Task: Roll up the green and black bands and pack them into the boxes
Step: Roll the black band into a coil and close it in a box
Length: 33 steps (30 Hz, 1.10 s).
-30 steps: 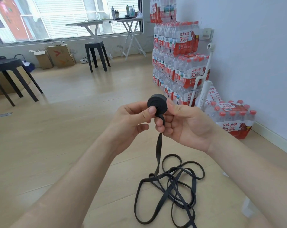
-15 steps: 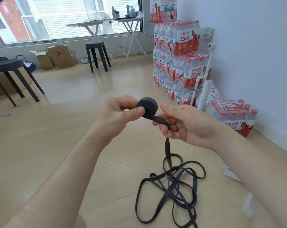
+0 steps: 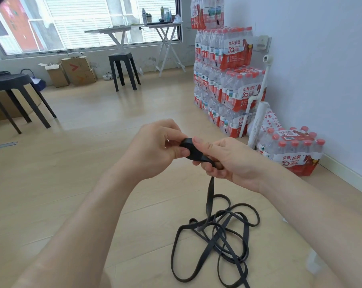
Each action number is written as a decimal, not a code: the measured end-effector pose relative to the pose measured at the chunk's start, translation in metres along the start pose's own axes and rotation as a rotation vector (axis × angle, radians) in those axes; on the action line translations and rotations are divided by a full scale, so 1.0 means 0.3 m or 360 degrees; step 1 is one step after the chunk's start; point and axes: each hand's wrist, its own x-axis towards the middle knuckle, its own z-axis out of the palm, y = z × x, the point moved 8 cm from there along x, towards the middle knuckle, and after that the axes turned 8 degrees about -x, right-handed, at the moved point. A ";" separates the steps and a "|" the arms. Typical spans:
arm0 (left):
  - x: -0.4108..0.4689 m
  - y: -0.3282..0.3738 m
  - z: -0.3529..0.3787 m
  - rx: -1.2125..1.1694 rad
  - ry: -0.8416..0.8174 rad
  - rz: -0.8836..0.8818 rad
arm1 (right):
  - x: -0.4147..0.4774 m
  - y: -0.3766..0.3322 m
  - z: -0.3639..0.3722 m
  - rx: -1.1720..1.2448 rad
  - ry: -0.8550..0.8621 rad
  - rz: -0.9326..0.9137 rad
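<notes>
A black band is partly wound into a small roll (image 3: 191, 149) held in front of me above the wooden floor. My left hand (image 3: 155, 148) pinches the roll between thumb and fingers from the left. My right hand (image 3: 227, 161) grips the roll's right side, thumb on top, and the band's free strip runs out under its fingers. The strip hangs straight down to a loose tangle of black band (image 3: 215, 240) lying on the floor. No green band or packing box shows.
Stacked packs of water bottles (image 3: 223, 80) stand against the right wall, with one more pack (image 3: 294, 150) on the floor beside a white pipe (image 3: 257, 119). Black stools (image 3: 124, 71) (image 3: 14, 94), folding tables and cardboard boxes (image 3: 72, 71) line the far window wall.
The roll has turned from facing me flat to lying edge-on between both hands, and it has dropped lower. My right hand has closed over its side.
</notes>
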 end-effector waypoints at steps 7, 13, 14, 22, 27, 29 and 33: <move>-0.027 -0.076 0.083 -0.1268 -0.0057 -0.0484 | -0.003 -0.033 0.019 0.0626 -0.0230 -0.0215; -0.017 -0.052 0.021 -0.0802 0.0031 -0.0316 | -0.009 -0.029 0.032 0.0442 -0.0353 -0.0199; -0.016 -0.049 0.006 -0.0665 0.0048 -0.0305 | -0.009 -0.025 0.026 0.0303 -0.0336 -0.0162; -0.017 -0.043 -0.022 -0.0401 0.0025 -0.0342 | -0.004 -0.007 -0.009 -0.0054 -0.0158 0.0021; -0.014 -0.031 -0.006 -0.0278 -0.0054 -0.0292 | -0.012 -0.006 -0.012 -0.0145 -0.0150 0.0046; -0.012 -0.027 0.000 -0.0240 -0.0080 -0.0265 | -0.012 -0.004 -0.009 -0.0166 -0.0146 0.0036; -0.008 -0.012 0.018 -0.0160 -0.0149 -0.0212 | -0.004 0.000 0.004 -0.0180 -0.0132 0.0003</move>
